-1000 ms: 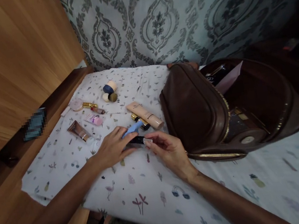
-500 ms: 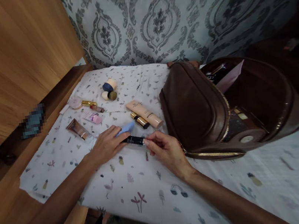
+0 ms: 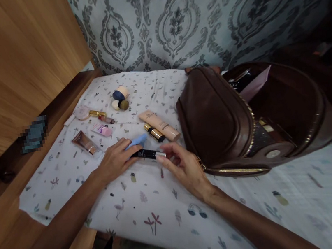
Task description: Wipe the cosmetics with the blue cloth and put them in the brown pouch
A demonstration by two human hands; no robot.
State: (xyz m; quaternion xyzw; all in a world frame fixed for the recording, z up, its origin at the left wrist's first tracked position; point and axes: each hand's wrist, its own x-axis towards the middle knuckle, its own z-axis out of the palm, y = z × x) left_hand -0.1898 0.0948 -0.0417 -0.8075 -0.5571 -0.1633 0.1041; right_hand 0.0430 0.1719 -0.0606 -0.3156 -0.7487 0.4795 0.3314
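My left hand [image 3: 117, 160] rests on the patterned white cloth [image 3: 130, 221], its fingers closed round one end of a black tube [image 3: 146, 154] with a silver end. A light blue item [image 3: 137, 141] lies by the same fingers; whether they grip it too is unclear. My right hand [image 3: 186, 167] is at the tube's silver end, with thumb and fingers slightly parted around it. Just beyond are a beige tube [image 3: 160, 126] and a gold and black bottle [image 3: 154, 133].
An open brown bag [image 3: 215, 121] stands at the right, with a pink item [image 3: 256, 84] inside. Several cosmetics lie at the left, among them a brown tube [image 3: 85, 144] and a pink tube [image 3: 103, 129]. A wooden panel [image 3: 17, 51] rises at the far left.
The black tube has shifted slightly left, and more of its silver end shows. My right thumb and fingers have spread a little apart there.
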